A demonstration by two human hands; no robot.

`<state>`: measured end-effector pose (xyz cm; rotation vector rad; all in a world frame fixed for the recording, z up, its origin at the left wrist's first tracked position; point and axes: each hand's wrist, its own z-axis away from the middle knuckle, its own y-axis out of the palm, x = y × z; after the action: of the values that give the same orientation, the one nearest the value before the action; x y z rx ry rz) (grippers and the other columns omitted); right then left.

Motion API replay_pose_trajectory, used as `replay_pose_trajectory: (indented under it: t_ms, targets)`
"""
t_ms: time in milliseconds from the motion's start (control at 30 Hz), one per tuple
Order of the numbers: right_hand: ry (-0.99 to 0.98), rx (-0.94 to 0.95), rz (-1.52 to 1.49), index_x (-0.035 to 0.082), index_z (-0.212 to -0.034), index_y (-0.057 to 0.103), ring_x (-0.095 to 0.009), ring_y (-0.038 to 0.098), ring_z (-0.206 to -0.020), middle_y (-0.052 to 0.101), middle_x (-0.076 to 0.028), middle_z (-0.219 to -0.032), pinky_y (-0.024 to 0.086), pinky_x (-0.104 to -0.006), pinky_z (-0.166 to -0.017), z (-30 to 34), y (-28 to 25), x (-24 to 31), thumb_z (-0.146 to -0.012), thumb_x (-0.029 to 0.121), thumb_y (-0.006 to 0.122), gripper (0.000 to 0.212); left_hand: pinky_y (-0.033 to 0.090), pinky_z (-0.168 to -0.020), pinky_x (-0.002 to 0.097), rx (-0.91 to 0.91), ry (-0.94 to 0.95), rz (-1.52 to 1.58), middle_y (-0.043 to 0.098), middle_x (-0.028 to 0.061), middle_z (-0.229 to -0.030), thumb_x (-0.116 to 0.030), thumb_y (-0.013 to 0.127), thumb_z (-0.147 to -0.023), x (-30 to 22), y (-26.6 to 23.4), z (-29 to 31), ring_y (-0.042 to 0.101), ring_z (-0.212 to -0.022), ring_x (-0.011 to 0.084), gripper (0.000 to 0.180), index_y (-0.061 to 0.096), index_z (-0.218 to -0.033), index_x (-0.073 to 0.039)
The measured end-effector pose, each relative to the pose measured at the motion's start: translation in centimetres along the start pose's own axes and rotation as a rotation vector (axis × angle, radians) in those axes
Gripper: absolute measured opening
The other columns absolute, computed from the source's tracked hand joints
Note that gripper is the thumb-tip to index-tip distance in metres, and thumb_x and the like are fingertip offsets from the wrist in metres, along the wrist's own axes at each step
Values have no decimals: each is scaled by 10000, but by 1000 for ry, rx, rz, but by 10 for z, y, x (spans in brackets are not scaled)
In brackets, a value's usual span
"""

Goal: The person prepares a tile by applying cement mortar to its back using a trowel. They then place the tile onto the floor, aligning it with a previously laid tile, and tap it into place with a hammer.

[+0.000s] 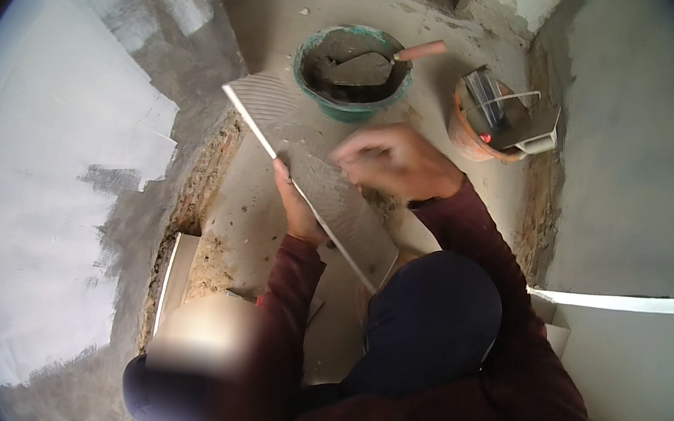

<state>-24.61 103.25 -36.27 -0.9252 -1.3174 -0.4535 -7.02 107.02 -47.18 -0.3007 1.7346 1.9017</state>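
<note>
A tile (327, 188) leans at a slant in front of me, its white edge running from upper left to lower right. Grey mortar with combed ridges shows on the face turned toward the right, clearest near its upper end. My left hand (300, 210) is closed on the tile's white edge, the thumb lying along it. Over the mortared face hovers my right hand (401, 164), its fingers bent and smeared by motion. Whether that hand touches the mortar or holds anything small, I cannot make out.
Beyond the tile stands a green basin (348, 113) of grey mortar with a trowel (364, 69) resting in it. An orange bucket (469, 143) holding tools is at the right. A partly white-coated wall (61, 174) rises on the left, a grey wall (641, 165) on the right.
</note>
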Motion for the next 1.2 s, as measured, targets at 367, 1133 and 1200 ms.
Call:
replay_pose_trajectory:
  t_ms: [367,1133,1200]
  targets:
    - [608,-938,-58,38,-1407,295,-381,564,-1083,431,-211,-1351,465,-485,-930,-73,-180,-188,-899,371,535,653,497,-805,523,-263,-237,-70,556,216,-1134,-611,380,-842,-19,-105,31,599,-947,384,770,406,-1310,0]
    - [357,-666,-955,-12,-982,569,-241,621,-884,584,-110,-924,544,-438,-819,55,27,-159,-873,147,612,198,419,-989,436,-695,-275,-332,530,145,-1249,-395,482,-880,-27,-209,38,520,-1147,304,528,480,-1263,-31]
    - [422,-692,-220,-13,-858,665,-189,637,-720,642,-102,-809,547,-323,-642,105,-13,-170,-860,108,621,129,406,-996,433,-714,-322,-337,534,134,-1240,-368,509,-873,-30,-210,38,523,-1135,301,515,481,-1261,-30]
